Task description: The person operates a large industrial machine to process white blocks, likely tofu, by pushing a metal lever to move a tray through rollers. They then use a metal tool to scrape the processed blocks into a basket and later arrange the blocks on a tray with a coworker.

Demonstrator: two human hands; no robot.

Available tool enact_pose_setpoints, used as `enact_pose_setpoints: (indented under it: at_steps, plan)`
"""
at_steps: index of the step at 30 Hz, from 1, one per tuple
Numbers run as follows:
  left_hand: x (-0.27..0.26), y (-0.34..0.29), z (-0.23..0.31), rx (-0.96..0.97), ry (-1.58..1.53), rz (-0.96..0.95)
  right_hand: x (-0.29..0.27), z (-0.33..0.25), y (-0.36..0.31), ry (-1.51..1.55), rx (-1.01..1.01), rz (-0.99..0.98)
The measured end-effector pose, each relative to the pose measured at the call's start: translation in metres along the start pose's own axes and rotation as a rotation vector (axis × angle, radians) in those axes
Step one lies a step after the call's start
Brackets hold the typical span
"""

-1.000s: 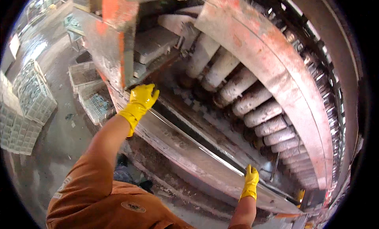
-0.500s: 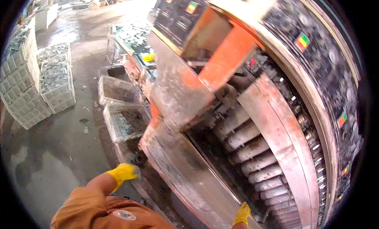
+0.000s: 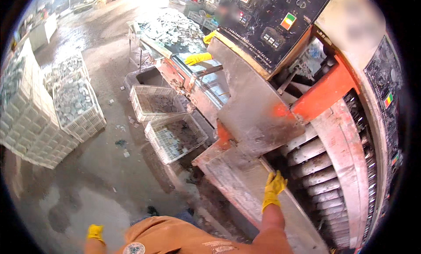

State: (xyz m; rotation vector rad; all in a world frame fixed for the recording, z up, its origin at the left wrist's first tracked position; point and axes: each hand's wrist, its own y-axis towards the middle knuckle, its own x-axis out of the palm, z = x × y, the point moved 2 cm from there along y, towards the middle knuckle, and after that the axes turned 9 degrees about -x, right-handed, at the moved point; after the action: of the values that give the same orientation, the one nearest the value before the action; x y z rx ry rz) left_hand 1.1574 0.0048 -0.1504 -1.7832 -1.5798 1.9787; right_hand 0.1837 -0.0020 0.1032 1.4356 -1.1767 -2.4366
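My right hand (image 3: 275, 187), in a yellow glove, rests on the metal edge of the long machine (image 3: 245, 184), beside its row of grey rollers (image 3: 318, 166). Its fingers are spread and nothing is in them. At the lower left, my left hand (image 3: 95, 233), also yellow-gloved, hangs over the wet floor. Its fingers look curled in, with nothing seen in them, and it touches nothing. Between my arms and the machine's far end stands a white plastic crate (image 3: 175, 138) with small tile pieces and dark muck inside.
A second crate (image 3: 158, 103) sits just behind it. Stacked crates of tile pieces (image 3: 74, 100) stand at left. Farther off, a co-worker's gloved hand (image 3: 198, 58) is over a table beside heaped pieces (image 3: 171, 28). Control panels (image 3: 267, 28) and an orange bracket (image 3: 326, 89) rise at right.
The view has shifted toward the machine's far end, with crates and table nearer. My right hand shows farther up along the machine's edge; my left hand has dropped back toward the lower left.
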Motion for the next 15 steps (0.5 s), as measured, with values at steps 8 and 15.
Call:
enact_pose_setpoints:
  at_steps: [8, 15]
  plan:
    - [-0.082, -0.094, 0.216, 0.629, -0.551, 0.062, -0.009, -0.008, 0.008, 0.005, 0.183, -0.287]
    - [-0.135, -0.015, 0.181, 0.141, -0.489, -0.076, -0.002, -0.048, -0.005, -0.127, 0.411, -0.239]
